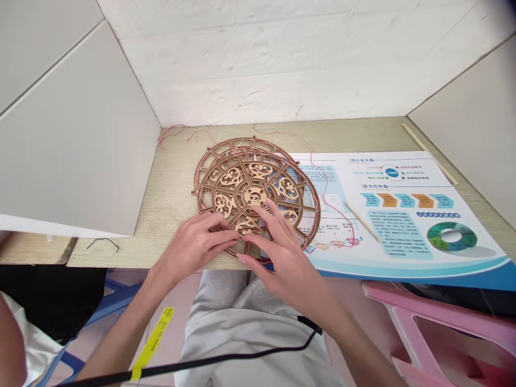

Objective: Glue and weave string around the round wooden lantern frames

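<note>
Two or more round openwork wooden discs (290,188), cut with scrolls and spokes, lie overlapping near the table's front edge. Thin red wire runs along their rims. My left hand (196,239) is closed at the front left of the top disc, its thumb and fingers pinched together; whatever is between the fingertips is hidden. My right hand (284,250) grips the front of that disc, thumb by the outer rim and other fingers resting over the spokes and near the hub. Both sets of fingertips nearly meet there.
A printed poster (403,215) lies under the discs and to the right, with a thin wooden stick (363,221) on it. Loose red wire (326,199) trails across it. Another stick (429,153) lies far right. A black wire piece (103,243) is left. Panels and a wall enclose the table.
</note>
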### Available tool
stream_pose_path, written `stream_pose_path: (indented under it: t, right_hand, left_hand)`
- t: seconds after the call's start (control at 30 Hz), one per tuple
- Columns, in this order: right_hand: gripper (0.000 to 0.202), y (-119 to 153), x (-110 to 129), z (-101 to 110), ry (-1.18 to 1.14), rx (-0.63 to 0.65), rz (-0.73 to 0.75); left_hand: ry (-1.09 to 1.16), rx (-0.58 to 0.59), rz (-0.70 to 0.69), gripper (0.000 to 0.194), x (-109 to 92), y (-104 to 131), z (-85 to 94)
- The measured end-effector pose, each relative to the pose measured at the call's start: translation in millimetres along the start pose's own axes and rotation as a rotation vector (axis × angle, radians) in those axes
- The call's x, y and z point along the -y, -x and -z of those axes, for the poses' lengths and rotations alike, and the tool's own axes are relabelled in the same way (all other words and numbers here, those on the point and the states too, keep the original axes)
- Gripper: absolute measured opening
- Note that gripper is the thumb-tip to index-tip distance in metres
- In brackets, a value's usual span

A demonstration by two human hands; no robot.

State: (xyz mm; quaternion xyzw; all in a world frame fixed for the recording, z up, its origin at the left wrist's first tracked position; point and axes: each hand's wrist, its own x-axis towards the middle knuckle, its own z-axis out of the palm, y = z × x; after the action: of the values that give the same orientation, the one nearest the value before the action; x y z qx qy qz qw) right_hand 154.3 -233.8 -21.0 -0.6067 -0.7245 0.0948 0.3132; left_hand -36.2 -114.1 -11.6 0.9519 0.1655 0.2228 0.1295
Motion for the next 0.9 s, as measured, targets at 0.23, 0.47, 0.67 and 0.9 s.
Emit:
stream_pose_path:
  t: [0.23, 0.47, 0.67, 0.9]
  right_hand:
    - [0.019, 0, 2, 1, -0.010, 0.027, -0.042]
    - [0.021, 2, 1, 2, -0.035, 0.057, -0.079]
    - [0.020, 2, 0, 3, -0.039, 0.057, -0.084]
    - [0.021, 3, -1, 4, -0.042, 0.055, -0.079]
  left_hand:
    - [-0.006, -0.020, -0.025, 0.017, 0, -5, 0.4]
    - [0.163, -0.026, -0.038, 0.015, 8, -7, -2.9]
    - [0.173, 0.026, 0.028, 0.015, 6, -10, -1.9]
    - [0.162, 0.020, 0.023, 0.013, 8, -11, -3.3]
